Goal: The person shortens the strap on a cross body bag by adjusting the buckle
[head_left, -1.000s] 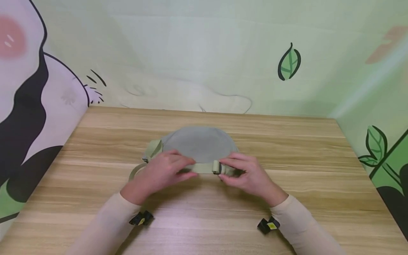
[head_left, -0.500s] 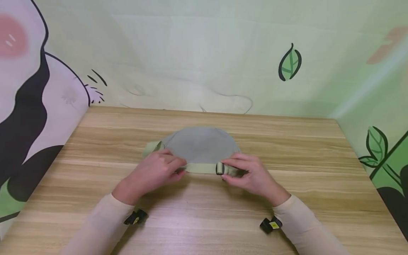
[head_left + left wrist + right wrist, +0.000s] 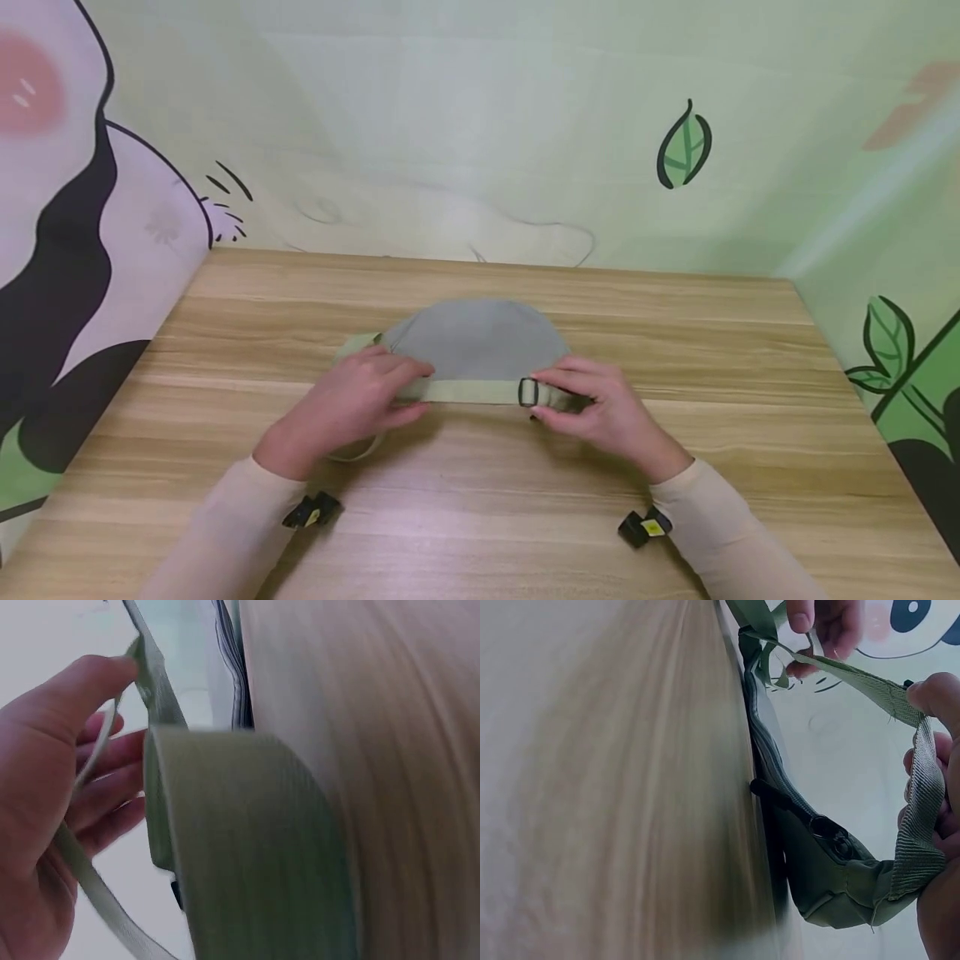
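Observation:
A grey-green waist bag (image 3: 480,337) lies flat on the wooden table, its rounded side away from me. Along its near edge a pale green webbing strap (image 3: 474,392) is stretched between both hands. My left hand (image 3: 337,408) holds the strap between thumb and fingers; a thin loop of webbing (image 3: 105,900) hangs across its palm in the left wrist view. With thumb and fingertips my right hand (image 3: 615,408) pinches the strap at a black slide buckle (image 3: 528,392). Behind the right hand, the strap's joint with the bag is hidden in the head view.
A black zipper pull (image 3: 776,795) sticks out from the bag's side in the right wrist view. The wooden table (image 3: 712,333) meets a printed backdrop (image 3: 450,125) at its back and sides. Each sleeve carries a small black device near the wrist.
My left hand has slid left along the strap, and my right hand has shifted slightly right with the buckle. More strap shows between them, and the buckle's frame now faces up.

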The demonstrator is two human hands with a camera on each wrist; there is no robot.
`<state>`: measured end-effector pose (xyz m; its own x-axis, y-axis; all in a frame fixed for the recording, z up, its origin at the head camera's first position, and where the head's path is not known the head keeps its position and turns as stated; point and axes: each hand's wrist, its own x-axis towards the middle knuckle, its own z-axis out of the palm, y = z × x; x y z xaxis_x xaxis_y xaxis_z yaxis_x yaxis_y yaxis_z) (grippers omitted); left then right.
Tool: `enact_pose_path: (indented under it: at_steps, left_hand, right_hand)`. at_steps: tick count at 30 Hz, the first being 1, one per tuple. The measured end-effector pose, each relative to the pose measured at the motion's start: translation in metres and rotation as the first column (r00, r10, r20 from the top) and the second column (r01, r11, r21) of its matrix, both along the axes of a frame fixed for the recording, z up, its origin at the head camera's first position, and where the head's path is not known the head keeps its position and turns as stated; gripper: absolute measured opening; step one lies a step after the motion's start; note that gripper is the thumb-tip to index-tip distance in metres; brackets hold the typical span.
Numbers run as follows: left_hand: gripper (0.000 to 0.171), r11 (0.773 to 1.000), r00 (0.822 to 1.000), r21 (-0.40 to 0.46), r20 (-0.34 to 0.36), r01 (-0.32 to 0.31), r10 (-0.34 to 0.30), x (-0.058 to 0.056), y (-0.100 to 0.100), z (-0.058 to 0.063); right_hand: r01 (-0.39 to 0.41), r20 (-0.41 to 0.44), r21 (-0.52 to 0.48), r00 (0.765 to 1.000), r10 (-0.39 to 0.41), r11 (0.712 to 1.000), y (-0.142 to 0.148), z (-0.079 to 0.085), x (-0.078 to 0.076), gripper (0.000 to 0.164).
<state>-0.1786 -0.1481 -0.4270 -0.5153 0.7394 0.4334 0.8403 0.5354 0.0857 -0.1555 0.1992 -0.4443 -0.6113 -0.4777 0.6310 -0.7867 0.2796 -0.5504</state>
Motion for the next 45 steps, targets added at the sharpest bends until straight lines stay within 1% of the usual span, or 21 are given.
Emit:
enact_pose_path:
  at_steps: [3,5,8,11,13,19,24,27,30,32,35,38,41,45]
  left_hand:
    - [0.056,0.997,0.998,-0.058,0.033,-0.053,0.055,0.003,0.01,0.003]
    - [0.06,0.994,0.997,-0.092,0.037,-0.065,0.069,0.004,0.018,0.003]
    - [0.051,0.993,0.998,-0.1,0.005,-0.055,0.056,0.003,0.03,0.002]
    - [0.035,0.997,0.999,-0.064,-0.029,-0.036,0.034,0.002,0.038,0.0]
    - [0.029,0.999,0.999,-0.038,-0.028,-0.021,0.019,0.001,0.041,-0.001]
    - [0.035,1.0,1.0,-0.015,0.015,0.022,-0.022,0.002,0.053,-0.001]
    - [0.03,1.0,1.0,0.006,0.008,0.006,-0.006,0.006,0.064,0.001]
    - [0.028,1.0,1.0,0.019,0.004,-0.003,0.002,0.007,0.066,0.0]
    - [0.028,0.999,1.0,0.037,-0.002,0.017,-0.017,0.007,0.068,0.0]
    - [0.028,0.998,0.999,0.048,-0.011,0.038,-0.038,0.008,0.071,0.0]
    - [0.028,0.997,0.998,0.055,-0.019,0.06,-0.059,0.008,0.073,0.0]
    - [0.029,0.998,0.999,0.046,-0.004,0.051,-0.05,0.008,0.072,-0.001]
    - [0.031,0.999,0.999,0.025,0.026,0.022,-0.023,0.009,0.067,-0.003]
    - [0.032,1.0,0.998,0.007,0.056,-0.013,0.012,0.008,0.059,-0.004]
  right_hand:
    - [-0.005,-0.024,0.01,1.0,0.005,1.0,-0.001,0.0,-0.001,0.043]
    - [-0.005,-0.034,0.02,0.999,0.006,1.0,-0.001,0.0,-0.001,0.043]
    - [-0.002,-0.031,0.036,1.0,0.003,0.999,-0.002,0.0,0.0,0.043]
    - [0.008,-0.022,0.067,1.0,-0.007,0.998,-0.001,-0.001,-0.001,0.043]
    - [0.018,-0.01,0.089,1.0,-0.017,0.996,-0.001,-0.002,-0.001,0.042]
    - [0.03,0.005,0.117,1.0,-0.031,0.993,0.0,-0.001,0.0,0.043]
    - [0.041,0.025,0.144,0.999,-0.045,0.989,-0.002,0.002,0.001,0.042]
    - [0.065,0.064,0.197,0.995,-0.079,0.978,-0.006,0.006,0.002,0.044]
    - [0.076,0.096,0.267,0.99,-0.105,0.961,-0.012,0.011,0.003,0.046]
    - [0.072,0.115,0.306,0.987,-0.112,0.949,-0.016,0.014,0.003,0.042]
    - [0.063,0.152,0.339,0.981,-0.12,0.939,-0.019,0.017,0.003,0.031]
    - [0.062,0.181,0.344,0.975,-0.131,0.937,-0.016,0.018,0.002,0.023]
    - [0.067,0.185,0.335,0.973,-0.136,0.94,-0.01,0.018,0.001,0.022]
    - [0.074,0.163,0.309,0.978,-0.129,0.948,0.001,0.018,-0.001,0.024]
